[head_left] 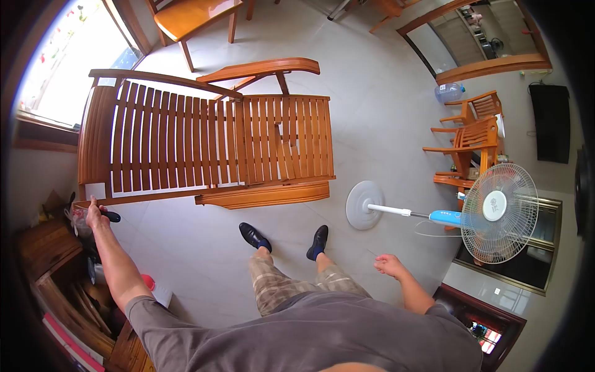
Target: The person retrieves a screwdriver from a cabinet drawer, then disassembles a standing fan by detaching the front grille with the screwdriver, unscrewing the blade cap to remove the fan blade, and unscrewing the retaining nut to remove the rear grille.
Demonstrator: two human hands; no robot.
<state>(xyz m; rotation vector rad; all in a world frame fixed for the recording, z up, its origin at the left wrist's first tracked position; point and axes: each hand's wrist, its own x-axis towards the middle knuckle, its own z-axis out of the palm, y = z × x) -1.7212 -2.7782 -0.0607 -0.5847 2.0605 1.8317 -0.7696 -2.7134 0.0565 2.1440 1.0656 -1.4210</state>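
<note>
Pale tiled floor takes up most of the view. Slatted wooden lounge chair stands on it in front of the person, left of centre: long back section to the left, seat section to the right, an armrest along each side. A few seat slats sit skewed. Standing fan on the right, its round white base on the floor. Wooden chair with a glossy seat at the top, beyond the lounge chair. Small wooden chairs by the right wall; clear blue jug just beside them. Dark shoes on the floor, between lounge chair and camera.

Left grip is at the near left corner of the lounge chair, fingers curled, seemingly around a black-handled tool; exact contact with the frame can't be told. Right grip is up in the air, near the fan base, fingers pinched on a thin item, too small to identify. White patch on the chair corner, just above the left grip.
</note>
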